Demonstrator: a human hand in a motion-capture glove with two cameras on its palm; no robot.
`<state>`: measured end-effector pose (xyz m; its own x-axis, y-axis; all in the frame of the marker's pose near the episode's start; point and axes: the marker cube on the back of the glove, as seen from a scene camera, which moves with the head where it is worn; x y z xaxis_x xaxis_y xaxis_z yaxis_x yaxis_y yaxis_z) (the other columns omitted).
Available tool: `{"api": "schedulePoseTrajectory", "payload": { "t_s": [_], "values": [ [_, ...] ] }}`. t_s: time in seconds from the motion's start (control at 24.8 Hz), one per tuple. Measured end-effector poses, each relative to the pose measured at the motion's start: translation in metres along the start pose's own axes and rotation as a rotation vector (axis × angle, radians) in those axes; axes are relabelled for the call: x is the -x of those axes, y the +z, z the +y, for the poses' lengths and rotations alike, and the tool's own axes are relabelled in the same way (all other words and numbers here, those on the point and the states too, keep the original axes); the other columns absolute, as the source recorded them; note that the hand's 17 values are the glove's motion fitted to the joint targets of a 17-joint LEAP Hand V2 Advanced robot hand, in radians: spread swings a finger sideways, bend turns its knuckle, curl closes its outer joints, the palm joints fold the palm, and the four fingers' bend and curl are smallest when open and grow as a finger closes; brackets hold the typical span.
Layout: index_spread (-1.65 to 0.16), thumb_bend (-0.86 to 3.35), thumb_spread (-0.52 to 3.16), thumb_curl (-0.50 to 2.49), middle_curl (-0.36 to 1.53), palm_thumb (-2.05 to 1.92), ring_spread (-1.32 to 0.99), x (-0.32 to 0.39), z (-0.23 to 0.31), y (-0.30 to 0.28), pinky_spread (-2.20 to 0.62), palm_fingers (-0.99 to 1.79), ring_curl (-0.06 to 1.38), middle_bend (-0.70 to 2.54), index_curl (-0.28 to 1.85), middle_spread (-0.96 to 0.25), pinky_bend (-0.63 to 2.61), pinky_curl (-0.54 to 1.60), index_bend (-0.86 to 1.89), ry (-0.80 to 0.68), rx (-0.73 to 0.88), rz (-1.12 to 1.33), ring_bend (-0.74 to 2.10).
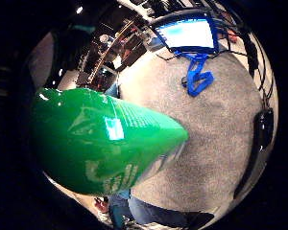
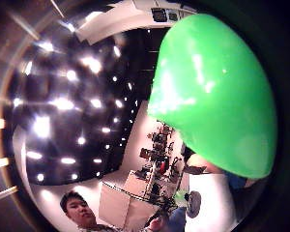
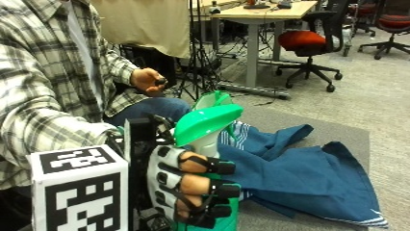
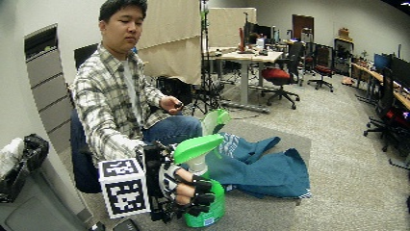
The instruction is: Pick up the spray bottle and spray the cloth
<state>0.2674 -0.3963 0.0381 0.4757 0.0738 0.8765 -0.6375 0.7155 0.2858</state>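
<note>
In the outside view my gloved right hand (image 3: 192,185) grips a green spray bottle (image 3: 208,124) around its white neck and body, fingers curled round it. The bottle stands upright at the near end of the grey table (image 3: 355,137), its green spray head pointing toward the blue cloth (image 3: 301,173). The cloth lies crumpled on the table just beyond the bottle. The wide outside view shows the same: hand (image 4: 185,190), bottle (image 4: 206,211), cloth (image 4: 262,168). The green bottle (image 1: 101,143) fills much of both palm views, as does its head (image 2: 217,92). I cannot tell whether its base touches the table.
A pale green and white object (image 3: 213,99) stands behind the bottle by the cloth. The person's bare left hand (image 3: 148,79) holds a small dark thing above the lap. A desk (image 3: 256,12) and office chairs (image 3: 307,41) stand farther back on the carpet.
</note>
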Motion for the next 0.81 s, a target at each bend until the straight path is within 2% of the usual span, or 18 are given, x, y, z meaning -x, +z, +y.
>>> {"api": "schedulePoseTrajectory", "payload": {
  "t_s": [0.12, 0.32, 0.6, 0.81],
  "values": [
    [-0.25, 0.00, 0.91, 0.53, 0.34, 0.87, -0.05, -0.001, -0.004, 0.002, 0.14, 0.86, 0.30, 0.17, 0.34, -0.06, 0.37, 0.23, 0.30, -0.004, -0.035, 0.011, 0.36],
    [-0.25, 0.02, 0.75, 0.59, 0.37, 1.00, -0.10, -0.002, -0.010, 0.001, 0.07, 1.13, 0.33, 0.25, 0.36, -0.08, 0.42, 0.25, 0.23, -0.020, -0.128, 0.041, 0.40],
    [-0.26, -0.02, 0.56, 0.64, 0.44, 1.04, -0.14, -0.003, -0.014, -0.001, 0.00, 1.30, 0.38, 0.40, 0.43, -0.12, 0.41, 0.29, 0.26, -0.029, -0.266, 0.087, 0.42],
    [-0.26, -0.03, 0.45, 0.67, 0.47, 1.04, -0.16, -0.007, -0.005, -0.001, -0.05, 1.35, 0.41, 0.44, 0.47, -0.13, 0.40, 0.31, 0.32, -0.026, -0.298, 0.091, 0.46]
  ]
}}
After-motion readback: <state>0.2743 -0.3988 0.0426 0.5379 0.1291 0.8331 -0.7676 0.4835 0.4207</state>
